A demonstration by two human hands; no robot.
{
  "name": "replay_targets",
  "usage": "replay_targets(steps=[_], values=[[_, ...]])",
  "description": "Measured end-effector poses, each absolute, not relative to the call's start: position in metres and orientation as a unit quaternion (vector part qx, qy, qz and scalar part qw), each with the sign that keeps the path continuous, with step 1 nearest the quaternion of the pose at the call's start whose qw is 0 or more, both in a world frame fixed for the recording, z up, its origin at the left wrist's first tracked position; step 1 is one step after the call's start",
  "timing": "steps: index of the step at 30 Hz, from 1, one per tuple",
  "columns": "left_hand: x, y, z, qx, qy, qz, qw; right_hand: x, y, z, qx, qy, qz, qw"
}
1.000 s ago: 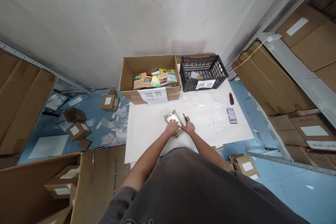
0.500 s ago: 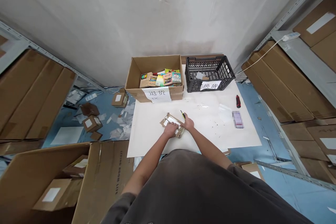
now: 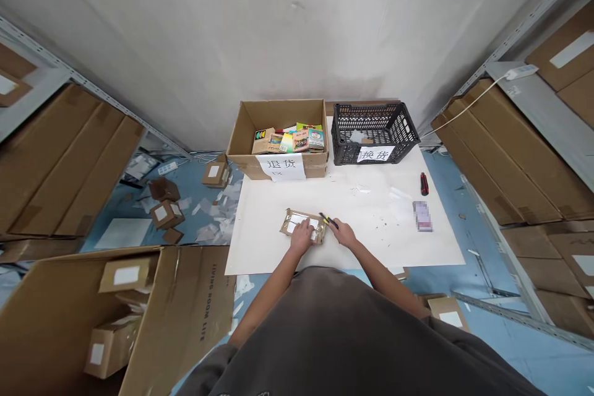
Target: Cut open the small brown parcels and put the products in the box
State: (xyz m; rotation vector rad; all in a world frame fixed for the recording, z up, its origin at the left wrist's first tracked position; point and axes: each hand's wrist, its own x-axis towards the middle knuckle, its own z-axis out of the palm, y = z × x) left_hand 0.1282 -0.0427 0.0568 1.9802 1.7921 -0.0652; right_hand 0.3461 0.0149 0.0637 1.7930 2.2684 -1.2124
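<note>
A small brown parcel point(image 3: 290, 219) with a white label lies on the white-covered table, clear tape along its edges. My left hand point(image 3: 302, 236) presses down on its middle, holding it against the table and hiding part of the label. At the parcel's right end, my right hand point(image 3: 344, 234) is closed around a yellow and black utility knife point(image 3: 329, 219). The knife points up and left, close to the parcel's upper right corner. Whether its blade touches the cardboard I cannot tell.
Behind stand a cardboard box point(image 3: 237, 147) of small colourful packs and a black plastic crate point(image 3: 341, 153), both with paper signs. A red and black tool point(image 3: 424, 184) and a blurred purple item point(image 3: 422, 216) lie right. A large carton point(image 3: 195, 297) holding parcels stands lower left.
The parcel has turned to lie more nearly level. My right hand has moved right with the knife, which now slants more flatly. My left hand stays on the parcel.
</note>
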Motion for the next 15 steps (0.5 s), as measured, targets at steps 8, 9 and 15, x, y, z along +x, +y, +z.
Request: replay_targets(steps=[8,9,15], values=[[0.121,-0.04,0.054,0.72,0.644,-0.01,0.259,0.344,-0.004,0.076,0.514,0.793,-0.284,0.164],[0.121,-0.039,0.054,0.723,0.64,-0.019,0.261,0.338,-0.002,0.077,0.513,0.795,-0.277,0.167],[0.126,-0.03,0.059,0.726,0.63,-0.081,0.264,0.321,0.009,0.085,0.526,0.781,-0.289,0.175]])
